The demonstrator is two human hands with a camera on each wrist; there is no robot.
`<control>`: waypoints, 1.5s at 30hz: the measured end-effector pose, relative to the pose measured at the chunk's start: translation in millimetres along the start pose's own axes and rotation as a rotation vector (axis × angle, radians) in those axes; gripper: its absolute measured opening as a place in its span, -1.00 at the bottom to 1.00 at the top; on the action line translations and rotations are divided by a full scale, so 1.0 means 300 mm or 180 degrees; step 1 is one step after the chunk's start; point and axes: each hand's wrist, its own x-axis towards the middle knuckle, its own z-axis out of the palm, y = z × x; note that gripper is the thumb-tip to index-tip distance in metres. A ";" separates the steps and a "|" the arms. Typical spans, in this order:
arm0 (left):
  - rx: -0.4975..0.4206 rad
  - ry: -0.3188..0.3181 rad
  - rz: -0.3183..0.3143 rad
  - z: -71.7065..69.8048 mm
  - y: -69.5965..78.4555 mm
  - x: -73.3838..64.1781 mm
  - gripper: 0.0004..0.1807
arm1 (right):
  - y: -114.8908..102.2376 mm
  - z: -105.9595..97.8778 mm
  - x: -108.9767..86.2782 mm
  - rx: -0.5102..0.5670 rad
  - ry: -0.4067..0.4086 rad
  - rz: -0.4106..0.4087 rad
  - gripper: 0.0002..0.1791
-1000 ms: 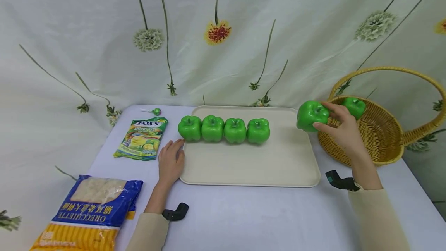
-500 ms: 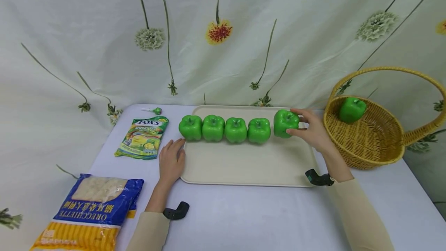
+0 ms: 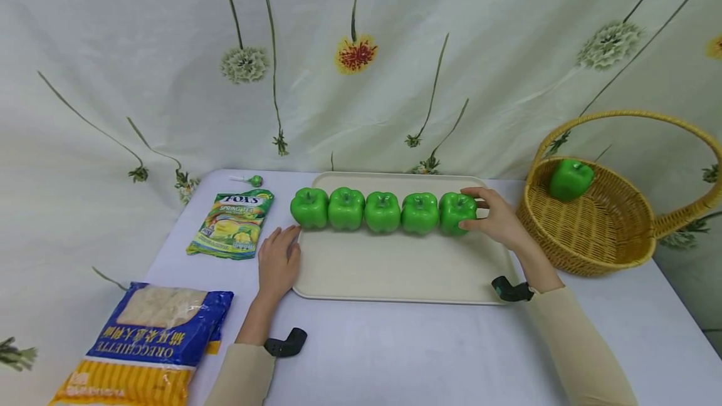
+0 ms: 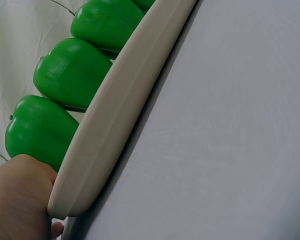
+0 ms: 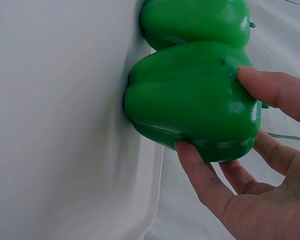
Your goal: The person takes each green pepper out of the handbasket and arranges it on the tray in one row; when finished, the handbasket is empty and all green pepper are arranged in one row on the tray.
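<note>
Several glossy green bell peppers stand in a row on the beige tray (image 3: 395, 274) in the head view. My right hand (image 3: 496, 218) holds the bell pepper (image 3: 455, 213) at the row's right end, thumb on one side and fingers round the other. In the right wrist view this bell pepper (image 5: 190, 95) sits on the tray, right against its neighbour (image 5: 197, 22). My left hand (image 3: 277, 260) rests at the tray's left edge, close to the leftmost bell pepper (image 3: 309, 207). In the left wrist view, that hand (image 4: 20, 197) is at the tray's corner, its fingers mostly hidden.
A wicker basket (image 3: 598, 237) with a tall handle stands to the right, one green bell pepper (image 3: 571, 180) inside. On the left lie a candy bag (image 3: 232, 224), a green lollipop (image 3: 256, 181) and a pasta bag (image 3: 146, 343). A flowered cloth (image 3: 395, 67) hangs behind.
My right hand has carried a bell pepper left from beside the basket and lowered it onto the tray at the row's right end. The left hand has stayed put.
</note>
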 end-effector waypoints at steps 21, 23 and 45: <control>-0.0005 -0.0039 -0.0023 0.001 0.005 0.003 -0.56 | 0.010 0.001 -0.004 0.0052 -0.0074 -0.0029 -0.19; -0.0002 -0.0046 -0.0034 0.001 0.005 0.003 -0.56 | 0.010 0.003 -0.004 0.0069 -0.0067 -0.0037 -0.19; -0.0010 -0.0049 -0.0019 0.003 0.003 0.002 -0.56 | 0.014 -0.075 -0.052 -0.0068 -0.0080 -0.0099 -0.10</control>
